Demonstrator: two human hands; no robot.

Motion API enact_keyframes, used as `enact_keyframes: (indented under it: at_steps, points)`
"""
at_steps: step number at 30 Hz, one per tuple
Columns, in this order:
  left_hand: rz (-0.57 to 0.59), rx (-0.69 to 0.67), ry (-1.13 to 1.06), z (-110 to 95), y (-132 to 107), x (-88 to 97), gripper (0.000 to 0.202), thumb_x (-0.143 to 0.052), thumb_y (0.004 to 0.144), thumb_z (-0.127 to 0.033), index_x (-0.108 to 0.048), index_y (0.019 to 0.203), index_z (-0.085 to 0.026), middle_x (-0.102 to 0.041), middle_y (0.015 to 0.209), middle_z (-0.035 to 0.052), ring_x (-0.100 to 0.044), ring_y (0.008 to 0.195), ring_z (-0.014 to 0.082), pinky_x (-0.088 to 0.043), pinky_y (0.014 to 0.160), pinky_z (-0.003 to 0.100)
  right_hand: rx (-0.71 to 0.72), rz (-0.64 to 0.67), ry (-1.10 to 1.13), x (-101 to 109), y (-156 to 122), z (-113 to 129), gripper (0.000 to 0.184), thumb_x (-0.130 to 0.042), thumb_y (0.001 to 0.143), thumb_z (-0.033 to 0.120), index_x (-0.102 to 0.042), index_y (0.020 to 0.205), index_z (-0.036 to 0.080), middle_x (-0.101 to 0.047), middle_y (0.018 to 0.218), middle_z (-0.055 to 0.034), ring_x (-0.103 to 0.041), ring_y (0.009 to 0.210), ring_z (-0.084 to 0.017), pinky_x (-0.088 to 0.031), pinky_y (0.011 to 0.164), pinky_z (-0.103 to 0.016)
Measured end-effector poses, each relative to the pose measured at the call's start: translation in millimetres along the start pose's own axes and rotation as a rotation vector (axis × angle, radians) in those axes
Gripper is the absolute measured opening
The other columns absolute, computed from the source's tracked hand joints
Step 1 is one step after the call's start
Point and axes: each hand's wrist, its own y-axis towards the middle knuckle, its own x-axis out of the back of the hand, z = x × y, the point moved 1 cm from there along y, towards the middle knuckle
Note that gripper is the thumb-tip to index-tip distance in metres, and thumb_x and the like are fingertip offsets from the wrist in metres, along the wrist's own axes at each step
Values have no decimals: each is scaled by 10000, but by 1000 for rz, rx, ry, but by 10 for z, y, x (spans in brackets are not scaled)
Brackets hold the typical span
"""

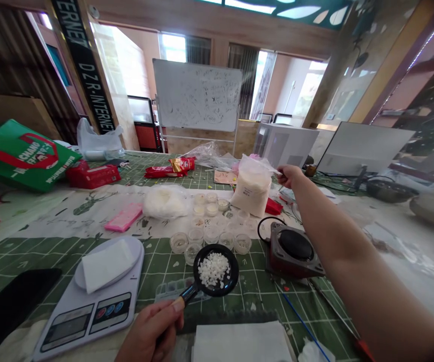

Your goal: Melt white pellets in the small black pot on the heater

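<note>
Firstly, we record the left hand closed around the handle of a black scoop, which it holds over a green cutting mat. The scoop carries a small heap of white granules. We record the right arm reaching forward, with the right hand near the far side of the table and its fingers pinching the gathered plastic top of a white bag. The bag stands upright and full, just behind several small clear cups, set in loose rows between the two hands. We note a kitchen scale left of the scoop, with a folded white paper on its pan. To the right of the scoop sits a dark square device with a round top. We also note a loose white sheet at the near edge, close to the left hand.
</note>
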Motion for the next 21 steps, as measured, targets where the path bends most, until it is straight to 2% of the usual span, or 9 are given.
enact_keyframes:
  at_steps: [6,11,13,15,16,18,21]
  points:
    - [2,-10,20,5,-33,-14,438,-633,707,-574,-547,582,-163,-260,343,-110,-88,311,11,-84,297,150,15,-15,68,192,-131,42,333,-552,896,324,-539,1185,159,-572,1184,-88,-596,993,-203,-515,826,-410]
    - [8,-12,20,-11,-46,-28,433,-646,699,-567,-545,581,-163,-261,341,-113,-80,306,5,-66,298,152,81,-4,112,353,-281,205,326,-549,898,326,-541,1178,158,-580,1163,-82,-603,968,-195,-523,804,-398]
    - [18,-7,11,-28,-49,-43,437,-655,683,-572,-541,573,-164,-258,334,-115,-78,299,3,-57,296,153,110,17,127,397,-377,284,311,-547,899,329,-549,1154,150,-596,1112,-74,-614,910,-176,-534,758,-366]
    - [28,-1,-4,-47,-58,-56,437,-672,660,-570,-535,563,-166,-251,329,-118,-81,297,1,-56,295,150,138,54,140,419,-513,345,257,-538,905,332,-571,1071,138,-616,973,-42,-610,762,-127,-529,646,-290]
    - [30,-2,-11,-56,-64,-60,437,-681,650,-567,-533,558,-166,-250,325,-118,-85,297,1,-59,294,148,152,79,146,421,-597,364,211,-530,910,317,-580,987,127,-609,858,-16,-576,650,-93,-500,563,-238]
    - [36,-10,-20,-73,-81,-58,431,-691,646,-556,-529,553,-167,-250,323,-119,-93,297,1,-66,293,145,180,142,153,402,-794,369,190,-504,913,244,-544,768,127,-505,621,40,-422,449,-40,-368,407,-164]
    - [51,-36,-28,-96,-106,-34,410,-689,672,-527,-533,563,-164,-251,330,-121,-96,298,2,-66,292,144,211,261,141,314,-1134,286,290,-472,867,137,-412,585,171,-345,478,74,-236,359,-22,-209,324,-157]
